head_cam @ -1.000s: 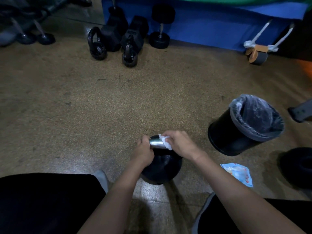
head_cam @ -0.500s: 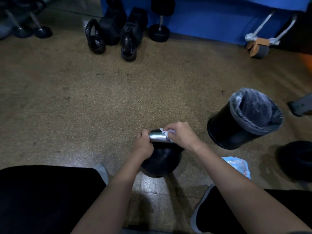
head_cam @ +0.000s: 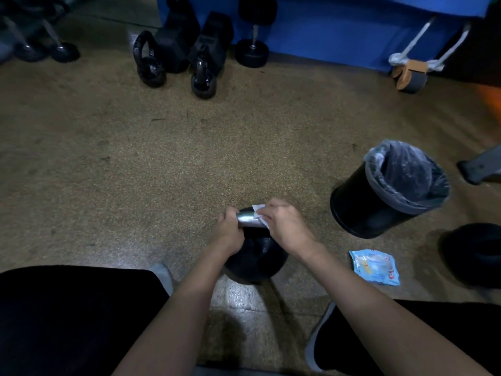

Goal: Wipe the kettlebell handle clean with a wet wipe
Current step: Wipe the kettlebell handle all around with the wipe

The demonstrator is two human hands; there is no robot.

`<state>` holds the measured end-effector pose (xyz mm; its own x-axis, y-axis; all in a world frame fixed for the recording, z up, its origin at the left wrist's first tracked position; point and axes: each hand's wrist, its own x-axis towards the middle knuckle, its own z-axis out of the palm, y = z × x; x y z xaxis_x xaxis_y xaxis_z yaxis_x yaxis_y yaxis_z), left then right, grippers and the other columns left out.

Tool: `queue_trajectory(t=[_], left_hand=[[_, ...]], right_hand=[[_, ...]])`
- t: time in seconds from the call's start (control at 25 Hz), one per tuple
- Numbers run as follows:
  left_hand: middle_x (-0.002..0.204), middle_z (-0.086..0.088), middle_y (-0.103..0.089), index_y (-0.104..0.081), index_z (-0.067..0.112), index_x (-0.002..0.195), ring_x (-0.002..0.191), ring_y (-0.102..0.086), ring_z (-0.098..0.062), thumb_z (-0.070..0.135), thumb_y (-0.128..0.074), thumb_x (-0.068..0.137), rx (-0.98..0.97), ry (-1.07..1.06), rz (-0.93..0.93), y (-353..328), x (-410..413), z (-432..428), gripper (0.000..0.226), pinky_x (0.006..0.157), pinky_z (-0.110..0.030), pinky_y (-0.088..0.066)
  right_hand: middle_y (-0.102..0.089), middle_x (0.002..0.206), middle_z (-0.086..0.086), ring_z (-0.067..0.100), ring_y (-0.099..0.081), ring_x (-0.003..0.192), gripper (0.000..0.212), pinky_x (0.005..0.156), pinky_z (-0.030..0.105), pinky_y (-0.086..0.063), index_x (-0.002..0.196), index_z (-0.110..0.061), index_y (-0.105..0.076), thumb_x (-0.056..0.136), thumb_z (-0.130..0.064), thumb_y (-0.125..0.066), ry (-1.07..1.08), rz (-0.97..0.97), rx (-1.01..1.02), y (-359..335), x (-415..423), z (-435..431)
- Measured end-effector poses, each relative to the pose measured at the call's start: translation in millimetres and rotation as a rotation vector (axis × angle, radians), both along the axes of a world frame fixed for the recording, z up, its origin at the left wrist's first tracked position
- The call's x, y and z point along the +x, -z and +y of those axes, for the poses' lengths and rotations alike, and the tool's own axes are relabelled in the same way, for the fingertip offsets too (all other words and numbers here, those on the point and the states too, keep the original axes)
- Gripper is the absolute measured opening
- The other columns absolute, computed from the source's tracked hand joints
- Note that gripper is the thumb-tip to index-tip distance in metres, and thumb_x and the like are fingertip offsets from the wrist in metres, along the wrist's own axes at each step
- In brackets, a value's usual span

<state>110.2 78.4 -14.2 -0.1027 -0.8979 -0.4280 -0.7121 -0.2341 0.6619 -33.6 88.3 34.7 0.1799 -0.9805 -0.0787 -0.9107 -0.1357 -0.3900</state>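
Between my grips: kettlebell handle (head_cam: 248,220), bare steel showing.
Left hand (head_cam: 229,234): I clasp the handle's left end.
Right hand (head_cam: 288,226): I clamp the wet wipe (head_cam: 259,211) round its right end.

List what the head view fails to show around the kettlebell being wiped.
Head view only:
- Ends of the kettlebell handle: covered by the left hand and the right hand.
- Most of the wet wipe: under the right hand's fingers.
- Print on the blue packet: too small, blurred.
- Inside of the bin: too dark.
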Motion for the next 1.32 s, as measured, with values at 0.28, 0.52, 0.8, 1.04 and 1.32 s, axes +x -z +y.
queue_trajectory(t=[0.28,0.52,0.8,1.04,1.32], left_hand=[[0.132,-0.013,-0.039,-0.038,0.016,0.126,0.114,-0.049,-0.033,0.006,-0.042,0.088,-0.002,-0.007,-0.005,1.2,-0.5,-0.5,0.039,0.099,-0.042,-0.041],[0.133,-0.013,-0.039,-0.038,0.016,0.125,0.114,-0.049,-0.033,0.006,-0.041,0.087,0.004,-0.004,-0.009,3.4,-0.8,-1.4,0.040,0.099,-0.042,-0.041],[0.134,-0.014,-0.040,-0.038,0.015,0.126,0.116,-0.049,-0.035,0.007,-0.042,0.087,-0.007,-0.010,-0.017,5.3,-0.5,-1.7,0.041,0.098,-0.041,-0.040],[0.135,-0.013,-0.039,-0.037,0.017,0.128,0.116,-0.049,-0.035,0.008,-0.041,0.088,0.001,-0.023,-0.029,5.2,-1.1,-1.8,0.041,0.097,-0.042,-0.040],[0.135,-0.015,-0.039,-0.037,0.015,0.130,0.118,-0.047,-0.036,0.007,-0.042,0.088,-0.026,-0.021,-0.032,6.9,-1.3,-2.1,0.043,0.100,-0.041,-0.039]], right_hand=[[-0.061,0.102,0.009,0.028,-0.058,0.096,0.022,0.085,0.032,-0.047,0.104,-0.012,-0.071,0.091,-0.012,-0.054,0.018,-0.024,-0.022,1.6,-4.5,4.2],[-0.064,0.097,0.007,0.026,-0.060,0.091,0.017,0.080,0.027,-0.047,0.093,-0.010,-0.072,0.086,-0.004,-0.058,0.045,-0.072,-0.094,0.1,-3.4,8.4],[-0.062,0.084,0.005,0.025,-0.061,0.079,0.017,0.069,0.028,-0.049,0.081,-0.011,-0.069,0.077,0.004,-0.062,0.042,-0.116,-0.209,12.4,-5.6,18.1],[-0.060,0.082,0.003,0.021,-0.058,0.077,0.020,0.069,0.029,-0.049,0.083,-0.012,-0.069,0.075,0.006,-0.062,0.037,-0.078,-0.250,16.3,-8.0,21.9],[-0.061,0.084,0.001,0.022,-0.057,0.076,0.023,0.067,0.029,-0.047,0.082,-0.015,-0.067,0.074,0.005,-0.060,0.015,-0.062,-0.264,18.9,-5.8,21.5]])
